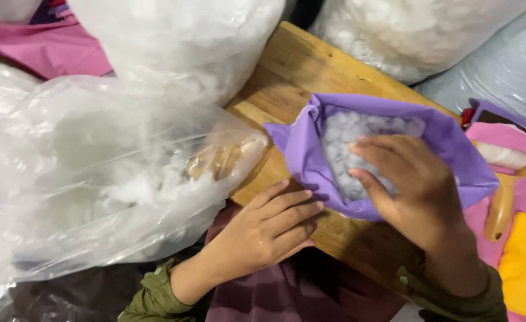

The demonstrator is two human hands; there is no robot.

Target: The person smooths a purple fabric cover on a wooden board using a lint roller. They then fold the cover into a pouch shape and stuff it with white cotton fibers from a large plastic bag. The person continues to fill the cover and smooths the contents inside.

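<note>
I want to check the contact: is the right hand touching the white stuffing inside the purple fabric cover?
Touching. In the head view, the right hand lies with its fingers pressed on the white stuffing inside the purple fabric cover.

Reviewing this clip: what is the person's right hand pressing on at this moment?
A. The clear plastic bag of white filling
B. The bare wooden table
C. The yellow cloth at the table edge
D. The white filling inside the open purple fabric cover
D: the right hand lies with spread fingers on the white filling in the open purple fabric cover, while the left hand rests at the wooden table edge.
</note>
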